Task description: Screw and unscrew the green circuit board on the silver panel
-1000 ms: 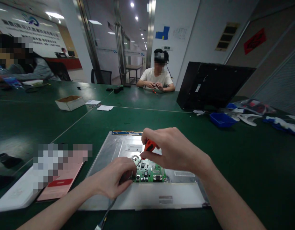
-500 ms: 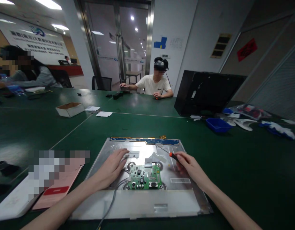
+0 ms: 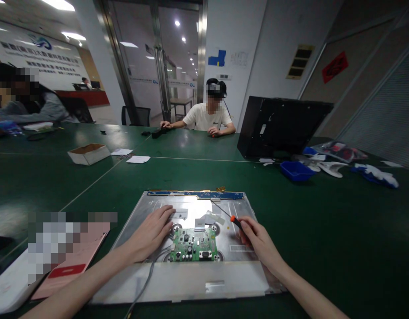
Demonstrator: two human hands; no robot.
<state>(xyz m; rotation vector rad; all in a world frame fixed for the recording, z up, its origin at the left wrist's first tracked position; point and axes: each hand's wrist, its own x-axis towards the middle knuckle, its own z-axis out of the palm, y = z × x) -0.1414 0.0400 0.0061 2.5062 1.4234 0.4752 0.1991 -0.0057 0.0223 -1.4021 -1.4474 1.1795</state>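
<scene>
With the green circuit board [image 3: 194, 246] as the middle of the clock, the right hand [image 3: 257, 237] is working at three o'clock, its fingers closing round the black-and-orange handle of a screwdriver [image 3: 236, 221]. The shaft is slanting up toward one o'clock, the tip hovering by the lower edge of the blue strip [image 3: 226, 195]; whether it's touching, I can't tell. Over at nine to ten, the left hand [image 3: 151, 232] is lying on the metal panel [image 3: 178, 281], fingers stretched out and gripping nothing. The board itself is sitting mid-panel, a grey cable [image 3: 148, 278] trailing away toward seven.

Now the writing! A pale label [image 3: 180, 213] is sitting at eleven, just by the left fingertips, and another label [image 3: 242, 248] is showing at three; both are printed too small for reading. Out at nine, a pink case [image 3: 88, 248] is carrying a red patch. Far off at ten to eleven, the wall sign [image 3: 45, 57] is displaying a blue swirl over rows of dark characters, too blurred for me. The glass door [image 3: 181, 53] at twelve is bearing tiny lettering, and a red paper [image 3: 335, 67] is hanging at one to two, its dark character defeating me.
</scene>
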